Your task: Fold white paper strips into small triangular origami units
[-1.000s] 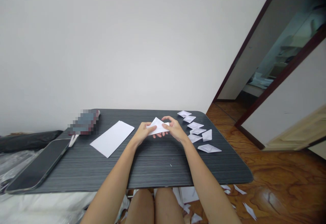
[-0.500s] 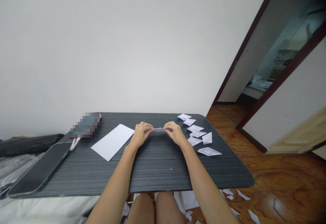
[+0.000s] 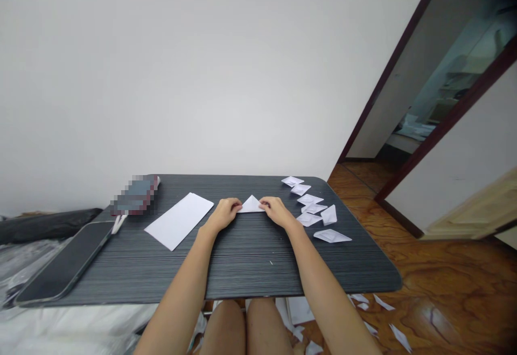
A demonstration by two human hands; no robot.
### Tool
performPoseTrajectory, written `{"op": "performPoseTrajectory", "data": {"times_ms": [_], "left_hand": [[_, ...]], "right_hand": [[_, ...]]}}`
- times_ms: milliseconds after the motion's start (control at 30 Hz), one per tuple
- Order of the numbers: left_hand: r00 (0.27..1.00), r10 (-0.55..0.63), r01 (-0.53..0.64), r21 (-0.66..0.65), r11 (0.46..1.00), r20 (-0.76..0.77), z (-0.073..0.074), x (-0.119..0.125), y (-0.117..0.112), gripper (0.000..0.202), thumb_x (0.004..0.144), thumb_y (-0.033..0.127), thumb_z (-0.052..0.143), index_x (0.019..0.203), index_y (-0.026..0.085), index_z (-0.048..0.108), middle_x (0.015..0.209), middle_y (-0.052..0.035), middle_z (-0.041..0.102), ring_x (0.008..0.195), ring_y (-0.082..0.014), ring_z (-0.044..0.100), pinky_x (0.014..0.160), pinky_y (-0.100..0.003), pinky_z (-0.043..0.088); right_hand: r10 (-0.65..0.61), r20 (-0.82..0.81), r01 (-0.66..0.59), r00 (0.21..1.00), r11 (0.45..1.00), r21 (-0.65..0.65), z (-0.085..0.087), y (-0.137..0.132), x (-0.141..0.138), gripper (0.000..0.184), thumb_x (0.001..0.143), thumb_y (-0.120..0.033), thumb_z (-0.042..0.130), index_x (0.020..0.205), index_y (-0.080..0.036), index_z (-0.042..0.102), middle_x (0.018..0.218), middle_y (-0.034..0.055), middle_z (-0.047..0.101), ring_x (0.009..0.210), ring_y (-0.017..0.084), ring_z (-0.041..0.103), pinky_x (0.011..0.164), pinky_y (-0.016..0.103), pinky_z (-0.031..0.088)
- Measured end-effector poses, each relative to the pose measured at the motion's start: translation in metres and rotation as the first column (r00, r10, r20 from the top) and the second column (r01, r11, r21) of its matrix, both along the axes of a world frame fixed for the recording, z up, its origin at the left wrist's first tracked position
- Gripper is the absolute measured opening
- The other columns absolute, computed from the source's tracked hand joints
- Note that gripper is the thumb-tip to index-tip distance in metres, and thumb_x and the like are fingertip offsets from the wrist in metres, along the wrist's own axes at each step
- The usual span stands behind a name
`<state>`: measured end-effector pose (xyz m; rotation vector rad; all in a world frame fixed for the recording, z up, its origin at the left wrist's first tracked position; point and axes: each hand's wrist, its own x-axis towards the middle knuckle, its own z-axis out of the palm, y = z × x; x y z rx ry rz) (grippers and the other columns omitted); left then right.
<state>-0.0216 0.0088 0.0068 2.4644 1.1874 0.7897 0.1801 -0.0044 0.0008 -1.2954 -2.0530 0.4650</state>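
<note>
Between my two hands is a small white piece of folded paper (image 3: pixel 251 204), shaped like a triangle with its point away from me. My left hand (image 3: pixel 225 212) pinches its left corner, and my right hand (image 3: pixel 276 209) pinches the right corner. Just right of my right hand, several folded paper boats (image 3: pixel 310 199) lie in a loose column, the nearest being a longer paper boat (image 3: pixel 332 236). White paper sheets (image 3: pixel 180 221) lie flat to the left of my left hand.
The dark table (image 3: pixel 242 269) stands against a white wall. At its left are a large phone-like device (image 3: pixel 67 263) and a pixelated object (image 3: pixel 135 196) with a white cord (image 3: pixel 118 223). Paper scraps (image 3: pixel 399 338) lie on the wooden floor at right, near a doorway.
The folded paper was seen nearly edge-on as a thin strip; now its triangular face shows. Both hands keep hold of its ends and have tilted it.
</note>
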Motion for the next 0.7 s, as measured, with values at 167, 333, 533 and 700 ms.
{"op": "performPoseTrajectory", "data": {"times_ms": [167,333,533,700], "left_hand": [[0.995,0.092,-0.092,0.011,0.996,-0.043,-0.007,0.005,0.003,0.014,0.076,0.016,0.041,0.076,0.015,0.054,0.07,-0.004,0.057,0.066,-0.0147,0.05,0.062,-0.025,0.036],[0.965,0.203,-0.187,0.103,0.977,-0.169,-0.006,0.008,-0.001,0.012,0.073,0.017,0.043,0.079,0.016,0.053,0.076,-0.0059,0.052,0.075,-0.0191,0.046,0.065,-0.03,0.036],[0.973,0.014,0.023,0.159,0.987,-0.229,-0.002,0.02,-0.009,0.031,0.066,-0.003,0.034,0.085,0.017,0.051,0.087,-0.0062,0.048,0.083,-0.0179,0.042,0.072,-0.031,0.036],[0.97,-0.011,0.044,0.13,0.991,-0.241,-0.001,0.033,-0.017,0.033,0.065,-0.005,0.032,0.084,0.013,0.053,0.084,-0.0086,0.049,0.081,-0.0184,0.043,0.077,-0.031,0.036]], "right_hand": [[-0.05,0.007,0.05,0.999,0.998,-0.025,-0.007,0.007,-0.001,0.016,0.071,-0.015,0.051,0.084,-0.018,0.06,0.074,0.0019,0.056,0.069,0.013,0.048,0.068,0.025,0.036],[-0.083,0.071,0.083,0.994,0.997,0.0,-0.006,0.005,-0.002,0.018,0.069,-0.011,0.05,0.084,-0.019,0.056,0.073,0.0006,0.047,0.072,0.013,0.044,0.07,0.026,0.036],[-0.05,0.225,0.022,0.973,0.992,0.125,0.004,-0.01,-0.019,0.024,0.074,-0.002,0.036,0.078,-0.019,0.052,0.081,0.0031,0.046,0.081,0.014,0.043,0.074,0.025,0.035],[-0.151,0.311,0.107,0.938,0.982,0.155,0.002,-0.015,-0.038,0.02,0.078,-0.007,0.035,0.081,-0.017,0.052,0.082,0.0068,0.05,0.078,0.017,0.044,0.071,0.027,0.035]]}}
